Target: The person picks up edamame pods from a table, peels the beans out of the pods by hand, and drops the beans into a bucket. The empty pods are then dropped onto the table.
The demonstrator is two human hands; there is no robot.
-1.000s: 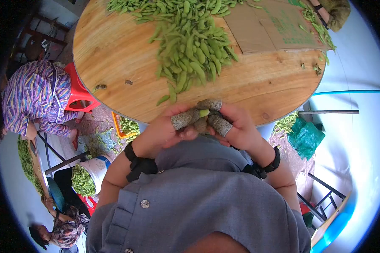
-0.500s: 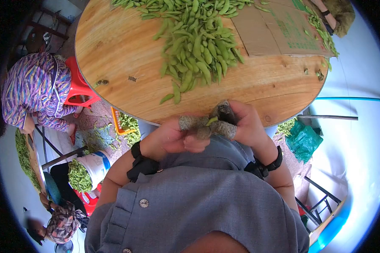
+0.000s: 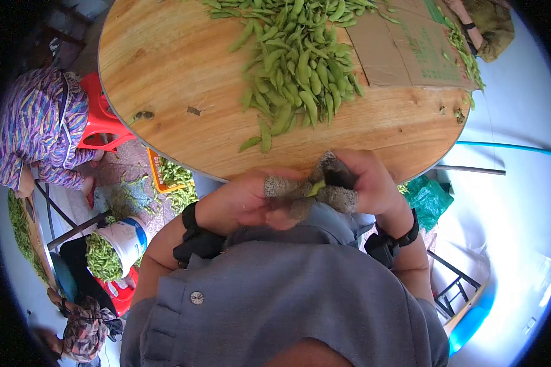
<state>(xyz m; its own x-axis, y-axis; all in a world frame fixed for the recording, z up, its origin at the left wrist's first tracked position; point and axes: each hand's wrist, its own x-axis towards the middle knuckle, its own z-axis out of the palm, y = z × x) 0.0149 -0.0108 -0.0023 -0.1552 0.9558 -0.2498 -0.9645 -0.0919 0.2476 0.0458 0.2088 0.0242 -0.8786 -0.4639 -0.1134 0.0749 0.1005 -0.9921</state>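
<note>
At the near edge of the round wooden table (image 3: 183, 137), my left hand (image 3: 257, 199) and my right hand (image 3: 370, 183) meet in front of my body. Grey, rough-looking covers wrap the thumb and finger tips on both. Pinched between those covered tips is a green soybean pod (image 3: 316, 188), partly hidden by them. Both hands are closed around it, though the left fingertips are slightly blurred. Just beyond lies a heap of green soybean pods (image 3: 306, 79), with a few loose ones at its near end.
Flattened cardboard (image 3: 386, 58) covers the table's far right, near another person's arm (image 3: 471, 33). Leftward are a person in a patterned jacket (image 3: 40, 125), a red stool (image 3: 101, 119), an orange crate (image 3: 156, 174) and a white bucket (image 3: 128, 241) with pods. A green bag (image 3: 428, 199) lies right.
The whole view has shifted a little, so the table and pods appear slightly to the right. My hands stay together on the pod, a bit lower in view.
</note>
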